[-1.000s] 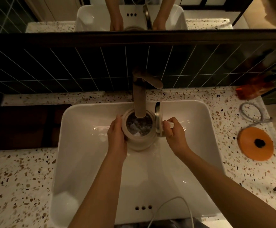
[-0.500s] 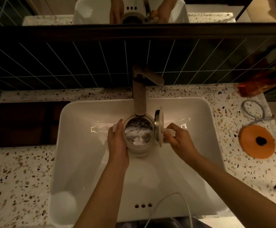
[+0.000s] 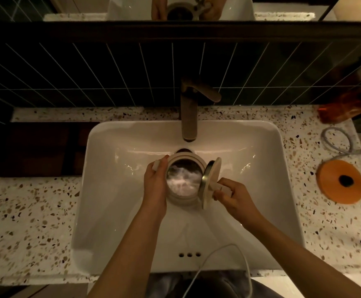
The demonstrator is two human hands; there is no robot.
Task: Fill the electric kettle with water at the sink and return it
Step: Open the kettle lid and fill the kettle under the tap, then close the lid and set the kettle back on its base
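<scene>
A cream electric kettle (image 3: 182, 197) hangs over the white sink basin (image 3: 115, 190), its hinged lid (image 3: 210, 181) standing open on the right. Rippling water shows inside it. My left hand (image 3: 156, 183) grips the kettle's left side. My right hand (image 3: 233, 195) holds its handle on the right. The kettle sits just in front of the brown tap spout (image 3: 189, 119), no longer under it. No water stream is visible from the spout.
The orange kettle base (image 3: 342, 181) with its grey cord (image 3: 336, 139) lies on the speckled counter (image 3: 24, 222) at right. An orange item (image 3: 338, 106) stands at the back right. A white cable (image 3: 224, 252) dangles near the sink's front rim. Dark tiles and a mirror rise behind.
Both hands have drawn the kettle toward me, out from under the spout. The lid has stayed open and the water inside keeps rippling.
</scene>
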